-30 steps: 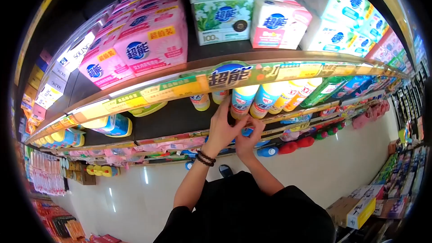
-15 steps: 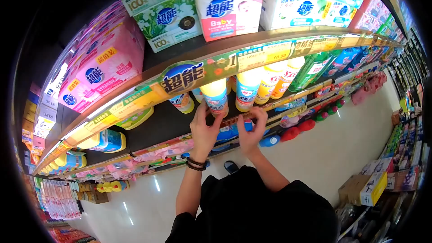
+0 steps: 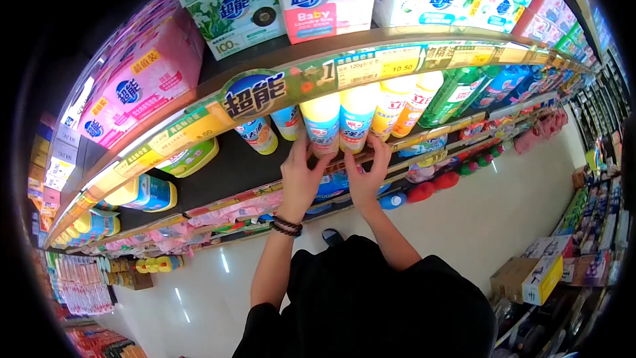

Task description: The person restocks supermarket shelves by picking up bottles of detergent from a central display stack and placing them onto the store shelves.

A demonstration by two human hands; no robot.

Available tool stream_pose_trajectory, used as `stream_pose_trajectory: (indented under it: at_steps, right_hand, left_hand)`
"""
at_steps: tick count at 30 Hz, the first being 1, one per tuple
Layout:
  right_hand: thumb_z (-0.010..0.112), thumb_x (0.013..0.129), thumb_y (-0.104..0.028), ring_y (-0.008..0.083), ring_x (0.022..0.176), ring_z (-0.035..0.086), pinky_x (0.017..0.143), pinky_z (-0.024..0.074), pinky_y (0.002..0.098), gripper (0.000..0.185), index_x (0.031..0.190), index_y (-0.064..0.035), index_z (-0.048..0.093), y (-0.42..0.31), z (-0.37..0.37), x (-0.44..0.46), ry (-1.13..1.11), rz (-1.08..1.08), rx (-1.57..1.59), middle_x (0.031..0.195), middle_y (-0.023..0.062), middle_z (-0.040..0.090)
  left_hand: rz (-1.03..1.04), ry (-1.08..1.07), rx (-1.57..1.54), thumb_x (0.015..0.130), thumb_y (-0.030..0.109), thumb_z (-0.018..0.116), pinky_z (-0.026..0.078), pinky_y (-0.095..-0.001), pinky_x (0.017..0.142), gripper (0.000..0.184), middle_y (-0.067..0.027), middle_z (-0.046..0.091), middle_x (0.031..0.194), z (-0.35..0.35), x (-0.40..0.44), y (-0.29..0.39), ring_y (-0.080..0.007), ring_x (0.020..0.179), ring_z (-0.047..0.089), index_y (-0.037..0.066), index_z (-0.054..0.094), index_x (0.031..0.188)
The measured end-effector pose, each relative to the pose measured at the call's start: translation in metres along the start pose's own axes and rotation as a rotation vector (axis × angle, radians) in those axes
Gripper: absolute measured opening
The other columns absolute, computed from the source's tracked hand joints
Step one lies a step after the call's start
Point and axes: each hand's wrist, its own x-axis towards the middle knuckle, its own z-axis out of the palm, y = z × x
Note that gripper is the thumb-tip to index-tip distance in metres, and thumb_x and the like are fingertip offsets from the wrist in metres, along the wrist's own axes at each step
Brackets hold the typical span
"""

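Two blue-labelled bottles with yellow tops stand side by side at the shelf's front edge. The left bottle (image 3: 321,119) has my left hand (image 3: 301,176) around its lower end, fingers on the left and thumb at the front right. Around the base of the right bottle (image 3: 356,118), the thumb and fingers of my right hand (image 3: 368,176) are curled. A dark beaded bracelet (image 3: 285,227) circles my left wrist. Left of my hands, similar bottles stand farther in, one of them an orange-and-blue bottle (image 3: 257,136).
Yellow-orange bottles (image 3: 412,109) and green bottles (image 3: 457,96) continue rightward. Above runs a shelf edge with price tags (image 3: 391,69), with boxed soap packs (image 3: 324,0) on top. Lower shelves hold red items (image 3: 420,192). Cartons (image 3: 530,272) stand across the aisle floor (image 3: 424,238).
My right hand has moved up and left from beside the right bottle and now grips its base. The two bottles stand closer together. My left hand stays on its bottle.
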Motion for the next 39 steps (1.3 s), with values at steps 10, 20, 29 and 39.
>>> stream_pose_trajectory:
  at_steps: [10,20,29,39]
  right_hand:
    - [0.082,0.081,-0.006,0.0323,0.116,0.051,0.099,0.0426,0.0423,0.055,0.128,-0.0006,0.056,0.002,0.009,-0.005,0.058,0.021,-0.034,0.123,0.0156,0.055]
    - [0.068,0.091,0.006,0.0129,0.095,0.054,0.083,0.045,0.0254,0.028,0.113,-0.0025,0.054,0.003,-0.004,-0.036,0.11,-0.009,0.271,0.107,0.0056,0.055]
    - [0.065,0.092,0.004,0.0101,0.086,0.056,0.078,0.0464,0.0241,0.005,0.095,0.0014,0.061,-0.101,0.074,-0.182,-0.768,0.089,0.39,0.092,0.0034,0.059]
    - [0.062,0.098,-0.002,0.0086,0.083,0.063,0.078,0.0485,0.0221,0.006,0.099,-0.0043,0.067,-0.225,0.201,-0.44,-1.557,0.121,0.596,0.088,0.0033,0.065]
  left_hand:
    - [0.038,0.048,0.053,0.083,0.011,0.083,0.06,-0.0395,0.086,0.07,-0.0226,0.067,0.124,0.005,-0.001,-0.003,-0.0315,0.108,0.07,-0.005,0.047,0.141]
    - [0.174,0.091,0.246,0.083,0.016,0.081,0.049,-0.0452,0.101,0.064,-0.0219,0.057,0.137,-0.059,-0.071,0.028,-0.0403,0.124,0.057,-0.001,0.052,0.137]
    - [-0.375,-0.066,0.317,0.092,0.024,0.073,0.053,-0.0441,0.097,0.044,-0.0179,0.065,0.124,-0.215,-0.301,-0.014,-0.037,0.114,0.063,0.002,0.061,0.128]
    - [-0.788,0.33,0.365,0.099,0.032,0.065,0.052,-0.0422,0.097,0.039,-0.0186,0.068,0.122,-0.373,-0.512,-0.015,-0.0359,0.115,0.064,0.005,0.063,0.127]
